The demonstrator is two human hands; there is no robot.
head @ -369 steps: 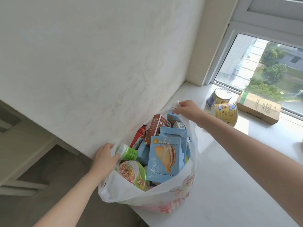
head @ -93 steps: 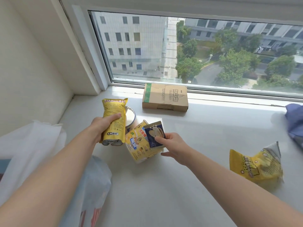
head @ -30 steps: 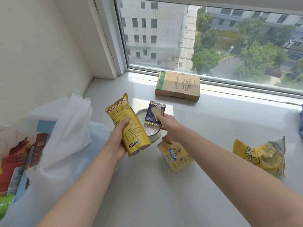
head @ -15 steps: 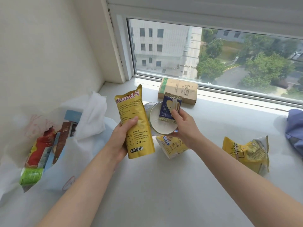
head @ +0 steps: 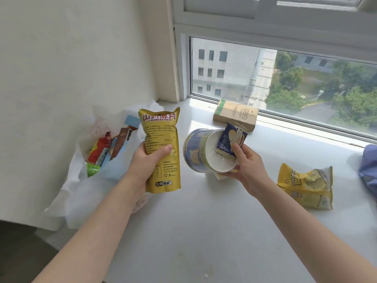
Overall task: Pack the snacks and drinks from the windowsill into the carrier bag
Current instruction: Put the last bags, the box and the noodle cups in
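Note:
My left hand (head: 150, 160) grips a tall yellow yam-chip pouch (head: 161, 148), held upright above the white windowsill (head: 204, 231). My right hand (head: 246, 166) holds a round blue-and-yellow tub (head: 195, 152) on its side, pale bottom towards me, with a small dark blue biscuit packet (head: 230, 139) pinched against it by the thumb. A second yellow tub is mostly hidden under that hand. The white carrier bag (head: 85, 193) stands at the left against the wall, open, with several boxes and a green-capped bottle (head: 92, 170) inside.
A brown cardboard box (head: 235, 114) lies by the window frame. A crumpled yellow snack bag (head: 306, 187) rests on the sill at the right. Blue fabric (head: 370, 172) shows at the right edge. The wall rises close on the left.
Both hands have lifted and drifted left, nearer the bag. My right hand has raised the blue tub off the sill together with the biscuit packet. The view has turned left.

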